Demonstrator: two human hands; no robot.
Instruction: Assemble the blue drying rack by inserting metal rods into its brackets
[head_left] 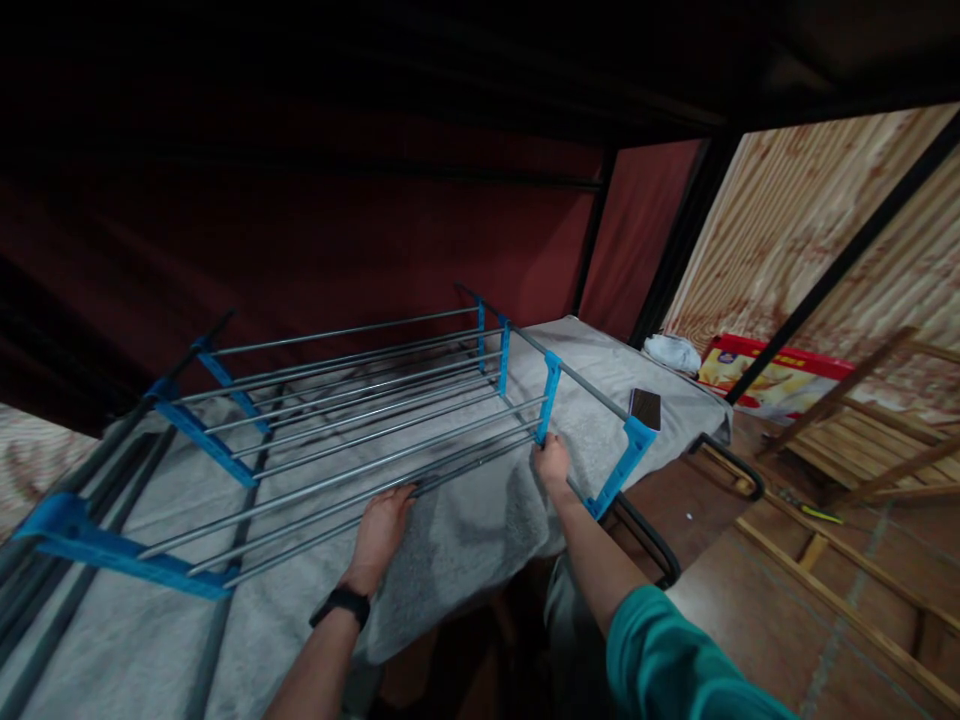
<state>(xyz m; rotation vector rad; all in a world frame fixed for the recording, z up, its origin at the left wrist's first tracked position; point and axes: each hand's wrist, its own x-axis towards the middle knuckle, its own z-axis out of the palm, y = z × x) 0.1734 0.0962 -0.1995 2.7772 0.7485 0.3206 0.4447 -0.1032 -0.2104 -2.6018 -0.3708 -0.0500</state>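
Right grip (553, 462) at the blue bracket (551, 395), left grip (384, 522) against metal rods (405, 453).

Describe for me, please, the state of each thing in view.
Grey cloth, spread out, creased, hanging over the near edge
Rack, resting on the cloth, rods set in blue brackets
Left hand, fingers on the rods, grip partly hidden
Right hand, closed at a bracket's lower end
Dark wristband, worn above the left hand
Phone-like object, lying on the cloth
Red box, upright; whether sealed, unclear
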